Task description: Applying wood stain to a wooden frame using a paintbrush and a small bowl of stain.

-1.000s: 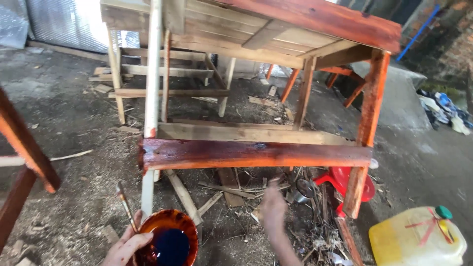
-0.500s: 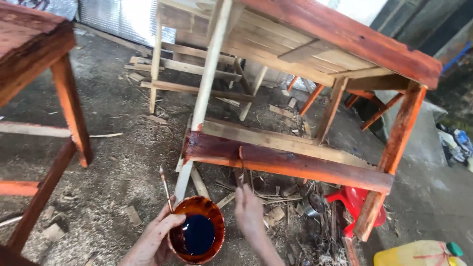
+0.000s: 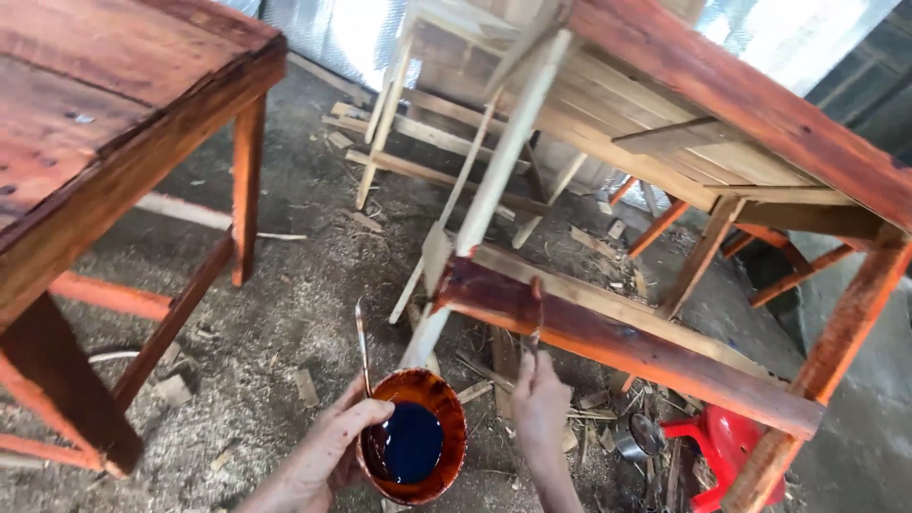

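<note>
My left hand (image 3: pixel 334 446) holds an orange bowl (image 3: pixel 414 437) of dark stain by its rim, and a thin brush (image 3: pixel 362 340) sticks up beside my thumb. My right hand (image 3: pixel 540 397) grips a paintbrush (image 3: pixel 538 313) whose bristles rest on the lower rail (image 3: pixel 608 332) of a wooden table frame. That rail is wet and dark red. The frame's top edge (image 3: pixel 750 104) and right leg (image 3: pixel 836 351) are stained red too, while its left leg (image 3: pixel 494 190) is bare pale wood.
A red-stained table (image 3: pixel 104 161) stands at the left, its legs close to my left arm. Bare wooden frames (image 3: pixel 427 161) stand behind. A red plastic stool (image 3: pixel 731 446) lies under the frame. Wood scraps and sawdust cover the ground.
The view has swung left, bringing the stained table into sight. My right hand has lifted the paintbrush up onto the lower rail. The bowl stays in my left hand.
</note>
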